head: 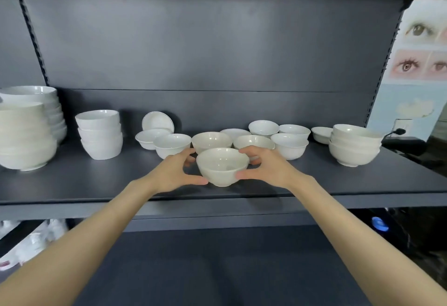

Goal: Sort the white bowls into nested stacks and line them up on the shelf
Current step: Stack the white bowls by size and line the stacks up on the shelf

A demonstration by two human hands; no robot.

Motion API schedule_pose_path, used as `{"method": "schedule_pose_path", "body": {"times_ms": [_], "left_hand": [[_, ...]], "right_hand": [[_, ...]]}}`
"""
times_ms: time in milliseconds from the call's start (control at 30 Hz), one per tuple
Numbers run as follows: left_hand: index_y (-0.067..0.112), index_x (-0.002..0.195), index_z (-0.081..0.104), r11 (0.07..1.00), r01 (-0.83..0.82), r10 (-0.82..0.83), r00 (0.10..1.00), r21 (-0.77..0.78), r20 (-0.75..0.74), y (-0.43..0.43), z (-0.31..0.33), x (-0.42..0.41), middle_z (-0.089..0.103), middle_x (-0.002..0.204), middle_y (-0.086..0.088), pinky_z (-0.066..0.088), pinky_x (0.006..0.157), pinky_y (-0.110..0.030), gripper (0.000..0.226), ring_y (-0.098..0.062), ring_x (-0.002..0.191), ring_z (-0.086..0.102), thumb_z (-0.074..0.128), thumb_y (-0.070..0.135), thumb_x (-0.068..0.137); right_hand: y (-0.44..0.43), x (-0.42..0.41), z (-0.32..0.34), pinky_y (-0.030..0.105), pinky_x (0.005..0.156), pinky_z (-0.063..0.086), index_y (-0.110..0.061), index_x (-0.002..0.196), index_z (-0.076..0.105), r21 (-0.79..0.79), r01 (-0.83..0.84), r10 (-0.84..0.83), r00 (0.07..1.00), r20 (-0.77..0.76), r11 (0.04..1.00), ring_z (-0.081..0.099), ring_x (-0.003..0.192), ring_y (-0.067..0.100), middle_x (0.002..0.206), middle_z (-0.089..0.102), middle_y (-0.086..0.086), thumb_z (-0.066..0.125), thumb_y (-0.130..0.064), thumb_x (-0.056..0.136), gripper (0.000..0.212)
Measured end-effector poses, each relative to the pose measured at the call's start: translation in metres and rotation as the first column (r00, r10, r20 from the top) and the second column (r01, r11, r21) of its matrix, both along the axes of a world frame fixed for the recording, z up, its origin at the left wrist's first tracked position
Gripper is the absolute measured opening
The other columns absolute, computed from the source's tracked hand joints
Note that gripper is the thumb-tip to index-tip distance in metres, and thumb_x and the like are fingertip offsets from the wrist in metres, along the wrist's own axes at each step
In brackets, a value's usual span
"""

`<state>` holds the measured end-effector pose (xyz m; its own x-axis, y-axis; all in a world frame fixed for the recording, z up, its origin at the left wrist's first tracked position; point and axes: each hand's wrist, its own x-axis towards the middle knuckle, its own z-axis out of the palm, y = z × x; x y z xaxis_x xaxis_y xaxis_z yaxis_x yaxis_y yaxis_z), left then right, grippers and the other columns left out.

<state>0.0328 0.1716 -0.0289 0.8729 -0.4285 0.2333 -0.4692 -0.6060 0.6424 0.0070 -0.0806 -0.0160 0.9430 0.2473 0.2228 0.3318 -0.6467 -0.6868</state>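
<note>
Forearms enter from bottom edge, bare, converging on the front-centre bowl [222, 166]. Left hand [175, 172] and right hand [268, 169] cup it from opposite sides: thumbs low on the near wall, fingers curled round the far side under the rim. Both hands partly closed on the same bowl, not clenched. Whether it rests on the shelf [96, 182] or is just lifted: cannot tell; base sits at or near the surface.

Key relation: bowl is centred between the hands, axis vertical, mouth up, w/ both hands equally near. Loose bowls stand directly behind it. Nearest candidate of similar size and off-white tone is the bowl behind [212, 141], touching or almost touching the held bowl's far rim. Judgement: next move prob. a short lift and transfer onto a matching bowl; needs rim clearance, then a straight drop to nest.

Finished stacks: large stack [24, 136] far left, three-bowl stack [100, 134] beside it, right stack [354, 143] well apart to the right. Unsorted cluster in the middle incl. a saucer [157, 121] leaning on edge against the back panel.

Materials: glazed ceramic, smooth, glossy, rounded walls on a small foot ring; likely slippery. Shelf is matte dark grey, flat.
</note>
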Motion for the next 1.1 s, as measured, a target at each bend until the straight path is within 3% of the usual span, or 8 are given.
{"method": "schedule_pose_path", "body": {"times_ms": [100, 200, 300, 600, 700, 867, 967, 1100], "left_hand": [[0.044, 0.108, 0.049, 0.996, -0.003, -0.003, 0.998, -0.088, -0.065, -0.004, -0.011, 0.007, 0.064, 0.115, 0.009, 0.045, 0.095, -0.021, 0.054, -0.009, 0.111, 0.059, 0.084, 0.028, 0.071], [0.03, 0.106, 0.057, 0.985, -0.014, -0.004, 0.995, -0.174, -0.099, -0.01, -0.019, 0.012, 0.07, 0.11, 0.002, 0.049, 0.094, -0.023, 0.044, -0.013, 0.107, 0.064, 0.084, 0.019, 0.073], [0.026, 0.105, 0.063, 0.973, -0.049, 0.029, 0.995, -0.226, -0.091, -0.01, -0.02, 0.015, 0.072, 0.103, 0.001, 0.052, 0.095, -0.031, 0.045, -0.013, 0.1, 0.067, 0.087, 0.019, 0.068], [0.029, 0.108, 0.06, 0.879, -0.12, 0.114, 0.993, -0.461, -0.041, -0.014, 0.005, 0.02, 0.068, 0.106, 0.01, 0.05, 0.083, -0.013, 0.049, -0.001, 0.095, 0.066, 0.084, 0.01, 0.07], [0.02, 0.117, 0.055, 0.882, -0.196, 0.173, 0.981, -0.428, -0.094, -0.016, -0.008, 0.032, 0.062, 0.11, 0.009, 0.046, 0.074, -0.006, 0.052, -0.003, 0.097, 0.062, 0.082, 0.015, 0.073], [0.014, 0.138, 0.043, 0.87, -0.335, 0.298, 0.942, -0.361, -0.157, -0.013, -0.025, 0.066, 0.055, 0.128, -0.009, 0.04, 0.085, -0.021, 0.075, -0.022, 0.108, 0.056, 0.082, 0.022, 0.074], [0.017, 0.141, 0.041, 0.914, -0.271, 0.251, 0.962, -0.302, -0.103, -0.015, -0.03, 0.079, 0.051, 0.119, 0.0, 0.039, 0.082, -0.014, 0.073, -0.019, 0.11, 0.053, 0.078, 0.019, 0.079], [0.018, 0.145, 0.039, 0.942, -0.22, 0.206, 0.975, -0.252, -0.081, -0.015, -0.038, 0.096, 0.049, 0.131, -0.001, 0.04, 0.095, -0.022, 0.074, -0.021, 0.121, 0.049, 0.076, 0.022, 0.081]], "right_hand": [[0.001, 0.008, -0.006, 0.033, 0.097, 0.05, -0.019, 0.123, 0.06, 0.048, 0.031, -0.03, 0.999, -0.03, 0.998, 0.064, 0.105, 0.018, 0.114, 0.066, 0.0, 0.084, -0.03, 0.071, 0.058], [-0.002, 0.015, -0.011, 0.03, 0.093, 0.052, -0.017, 0.106, 0.067, 0.082, 0.062, -0.059, 0.998, -0.034, 0.995, 0.065, 0.099, 0.018, 0.106, 0.068, 0.001, 0.086, -0.029, 0.068, 0.044], [-0.004, 0.017, -0.014, 0.029, 0.089, 0.053, -0.015, 0.088, 0.072, 0.107, 0.095, -0.093, 0.995, -0.029, 0.99, 0.066, 0.097, 0.017, 0.099, 0.071, 0.003, 0.088, -0.031, 0.063, 0.034], [-0.002, 0.035, 0.027, 0.033, 0.08, 0.053, -0.007, 0.077, 0.071, 0.293, 0.048, -0.087, 0.989, 0.119, 0.955, 0.069, 0.083, 0.021, 0.084, 0.073, 0.008, 0.089, -0.021, 0.063, 0.027], [0.003, 0.052, 0.031, 0.023, 0.075, 0.051, -0.007, 0.076, 0.071, 0.299, 0.058, -0.11, 0.981, 0.16, 0.953, 0.07, 0.082, 0.017, 0.081, 0.073, 0.002, 0.089, -0.023, 0.063, 0.027], [0.01, 0.079, 0.031, 0.0, 0.06, 0.04, -0.009, 0.078, 0.072, 0.286, 0.115, -0.165, 0.974, 0.155, 0.951, 0.062, 0.066, -0.002, 0.075, 0.07, -0.006, 0.089, -0.026, 0.064, 0.027], [0.012, 0.096, 0.025, 0.004, 0.063, 0.043, -0.014, 0.074, 0.072, 0.31, 0.142, -0.199, 0.967, 0.159, 0.94, 0.067, 0.078, 0.011, 0.08, 0.073, -0.001, 0.089, -0.029, 0.062, 0.026], [0.015, 0.112, 0.018, 0.025, 0.078, 0.053, -0.019, 0.07, 0.07, 0.311, 0.171, -0.224, 0.964, 0.143, 0.935, 0.069, 0.084, 0.018, 0.081, 0.073, 0.002, 0.09, -0.033, 0.059, 0.026]]}}
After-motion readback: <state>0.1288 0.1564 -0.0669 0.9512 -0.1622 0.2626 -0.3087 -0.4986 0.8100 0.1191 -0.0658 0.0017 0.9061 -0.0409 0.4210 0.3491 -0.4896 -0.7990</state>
